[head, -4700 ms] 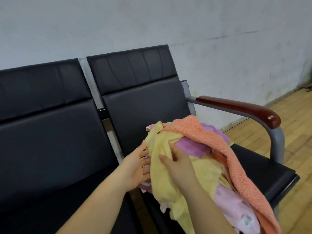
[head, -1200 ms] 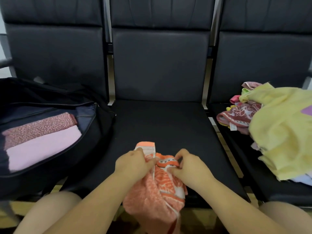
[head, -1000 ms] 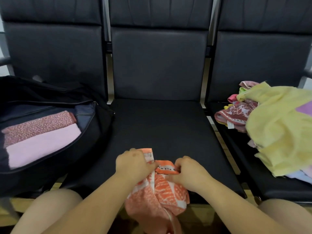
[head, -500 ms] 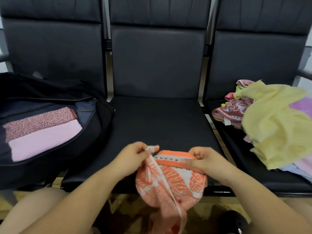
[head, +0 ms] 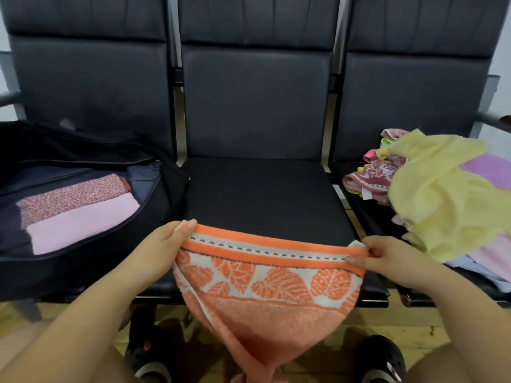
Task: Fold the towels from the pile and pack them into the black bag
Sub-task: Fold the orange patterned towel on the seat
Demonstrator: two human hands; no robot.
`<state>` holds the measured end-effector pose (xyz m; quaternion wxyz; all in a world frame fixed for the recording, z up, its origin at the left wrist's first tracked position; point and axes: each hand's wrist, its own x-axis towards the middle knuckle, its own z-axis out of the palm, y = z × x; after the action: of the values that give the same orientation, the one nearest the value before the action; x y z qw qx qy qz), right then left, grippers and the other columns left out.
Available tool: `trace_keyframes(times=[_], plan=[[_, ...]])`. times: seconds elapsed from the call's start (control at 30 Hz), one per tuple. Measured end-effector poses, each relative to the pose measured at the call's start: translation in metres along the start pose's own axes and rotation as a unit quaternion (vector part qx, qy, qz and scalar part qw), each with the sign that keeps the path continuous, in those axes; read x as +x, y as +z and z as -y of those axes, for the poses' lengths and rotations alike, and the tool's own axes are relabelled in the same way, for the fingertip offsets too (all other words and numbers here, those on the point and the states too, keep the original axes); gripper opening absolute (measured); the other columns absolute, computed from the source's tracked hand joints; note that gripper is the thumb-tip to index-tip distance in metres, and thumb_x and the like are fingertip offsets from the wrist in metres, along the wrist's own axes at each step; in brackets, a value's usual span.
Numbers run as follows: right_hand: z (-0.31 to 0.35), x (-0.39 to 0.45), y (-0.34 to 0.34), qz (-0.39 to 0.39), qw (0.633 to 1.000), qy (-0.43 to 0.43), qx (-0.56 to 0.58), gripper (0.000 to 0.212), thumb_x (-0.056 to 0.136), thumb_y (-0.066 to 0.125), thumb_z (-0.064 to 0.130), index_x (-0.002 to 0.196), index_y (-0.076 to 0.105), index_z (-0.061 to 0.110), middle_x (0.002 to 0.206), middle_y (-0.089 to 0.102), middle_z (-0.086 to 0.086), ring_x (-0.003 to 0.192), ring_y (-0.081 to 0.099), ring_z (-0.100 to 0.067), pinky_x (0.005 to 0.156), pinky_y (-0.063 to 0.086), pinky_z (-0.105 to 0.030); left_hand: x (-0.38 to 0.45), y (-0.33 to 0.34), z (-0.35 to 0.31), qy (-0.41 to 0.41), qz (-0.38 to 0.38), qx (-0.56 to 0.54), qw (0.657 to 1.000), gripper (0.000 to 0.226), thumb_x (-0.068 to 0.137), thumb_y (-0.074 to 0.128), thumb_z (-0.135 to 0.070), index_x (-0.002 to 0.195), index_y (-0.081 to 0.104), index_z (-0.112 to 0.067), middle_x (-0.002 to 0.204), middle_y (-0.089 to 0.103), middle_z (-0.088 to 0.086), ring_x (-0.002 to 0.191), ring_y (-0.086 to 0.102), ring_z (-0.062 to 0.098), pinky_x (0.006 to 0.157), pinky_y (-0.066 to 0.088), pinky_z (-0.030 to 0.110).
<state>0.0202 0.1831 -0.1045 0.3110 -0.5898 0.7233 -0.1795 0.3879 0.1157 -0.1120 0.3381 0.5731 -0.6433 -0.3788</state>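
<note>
While both hands hold it by its top corners, the orange towel [head: 262, 286] hangs stretched over the front edge of the middle seat [head: 265, 194]; only the head view is available. We note the left hand [head: 163, 247] pinching the left corner between thumb and curled fingers [head: 184, 226], and the right hand [head: 387, 257] pinching the right corner likewise. The striped hem runs nearly taut between them; the body below sags into a loose point towards the floor.

Handling judgement: terry cloth, light, soft and limp, not slippery, not fragile. It keeps no shape unsupported, so we expect folds to hold only when laid flat on the seat. Corners and hem are the sensible grip points; gripping mid-cloth would bunch it.

The bag [head: 83, 261] lies open on the left seat, two folded towels [head: 77, 211] inside, side by side. The pile [head: 431, 194] sits on the right seat, a yellow towel uppermost. Both are well apart from the hands.
</note>
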Motion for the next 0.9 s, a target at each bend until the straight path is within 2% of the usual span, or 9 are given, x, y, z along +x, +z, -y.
trace_keyframes(times=[0.1,0.2,0.27,0.33,0.47,0.6,0.7,0.8,0.9], plan=[[0.002,-0.005,-0.009,0.048,0.993,0.021,0.108,0.074,0.045,0.079,0.071,0.078,0.058,0.008,0.086,0.074,-0.004,0.091,0.068,-0.023,0.085,0.053,-0.035,-0.005,-0.014,0.002,-0.002,0.081,0.050,0.995,0.034,0.085,0.058,-0.051,0.088,0.070,-0.020,0.081,0.074,-0.009,0.075,0.069,0.005,0.076,0.048,0.027],[0.006,-0.010,-0.013,0.114,0.967,0.055,0.220,0.094,0.014,0.085,0.069,0.078,0.061,0.004,0.082,0.072,-0.013,0.076,0.070,-0.022,0.072,0.056,-0.030,-0.013,-0.030,0.005,-0.113,0.221,-0.110,0.963,0.072,0.044,0.084,-0.066,0.088,0.075,-0.009,0.096,0.073,0.016,0.082,0.072,0.024,0.070,0.057,0.035],[0.011,-0.015,-0.023,0.183,0.925,0.086,0.321,0.085,0.021,0.096,0.047,0.084,0.070,-0.003,0.085,0.071,-0.020,0.070,0.070,-0.027,0.061,0.058,-0.034,-0.018,-0.044,0.006,-0.149,0.279,-0.268,0.910,0.082,0.047,0.092,-0.050,0.104,0.069,0.005,0.117,0.059,0.035,0.099,0.065,0.043,0.083,0.056,0.049],[0.013,-0.014,-0.032,0.194,0.894,0.096,0.392,0.071,0.042,0.096,0.033,0.096,0.071,-0.005,0.094,0.068,-0.027,0.075,0.070,-0.034,0.066,0.059,-0.042,-0.014,-0.052,0.001,-0.138,0.310,-0.374,0.863,0.088,0.069,0.083,-0.041,0.127,0.046,0.015,0.137,0.035,0.040,0.126,0.037,0.055,0.106,0.031,0.063],[0.009,0.001,-0.027,0.071,0.942,0.105,0.311,0.058,0.054,0.089,0.039,0.085,0.063,-0.003,0.080,0.067,-0.024,0.070,0.063,-0.029,0.068,0.052,-0.036,0.008,-0.047,0.008,-0.149,0.159,-0.169,0.961,0.089,0.043,0.085,-0.064,0.102,0.066,-0.001,0.103,0.061,0.021,0.093,0.052,0.031,0.088,0.042,0.043],[0.008,0.015,-0.029,-0.043,0.978,0.079,0.186,0.021,0.090,0.063,0.019,0.075,0.062,0.004,0.073,0.069,-0.013,0.073,0.064,-0.023,0.072,0.051,-0.032,0.016,-0.035,0.001,-0.086,0.061,0.027,0.994,0.031,0.084,0.068,-0.041,0.077,0.076,-0.012,0.067,0.071,0.002,0.058,0.060,0.007,0.069,0.047,0.030],[0.009,0.026,-0.028,-0.119,0.989,0.072,0.048,0.026,0.090,0.065,0.025,0.071,0.064,0.007,0.075,0.068,-0.008,0.075,0.060,-0.020,0.062,0.041,-0.029,0.025,-0.025,-0.007,-0.046,0.017,0.087,0.995,0.049,0.089,0.062,-0.038,0.054,0.055,-0.004,0.042,0.047,-0.002,0.040,0.038,0.011,0.051,0.034,0.026],[0.009,0.041,-0.021,-0.156,0.983,0.094,0.000,0.028,0.093,0.059,0.028,0.075,0.061,0.007,0.069,0.063,-0.008,0.068,0.058,-0.022,0.061,0.046,-0.034,0.041,-0.009,-0.008,-0.052,-0.033,-0.023,0.998,0.043,0.095,0.056,-0.028,0.060,0.057,-0.003,0.047,0.060,0.006,0.038,0.052,0.010,0.045,0.042,0.020],[0.008,0.059,-0.014,-0.188,0.977,0.098,0.025,0.025,0.096,0.051,0.028,0.085,0.061,0.008,0.071,0.069,-0.008,0.072,0.066,-0.027,0.072,0.055,-0.042,0.055,0.011,-0.006,-0.029,-0.115,-0.055,0.991,0.023,0.096,0.053,-0.026,0.084,0.068,-0.014,0.074,0.074,0.005,0.068,0.071,0.015,0.072,0.057,0.034]])
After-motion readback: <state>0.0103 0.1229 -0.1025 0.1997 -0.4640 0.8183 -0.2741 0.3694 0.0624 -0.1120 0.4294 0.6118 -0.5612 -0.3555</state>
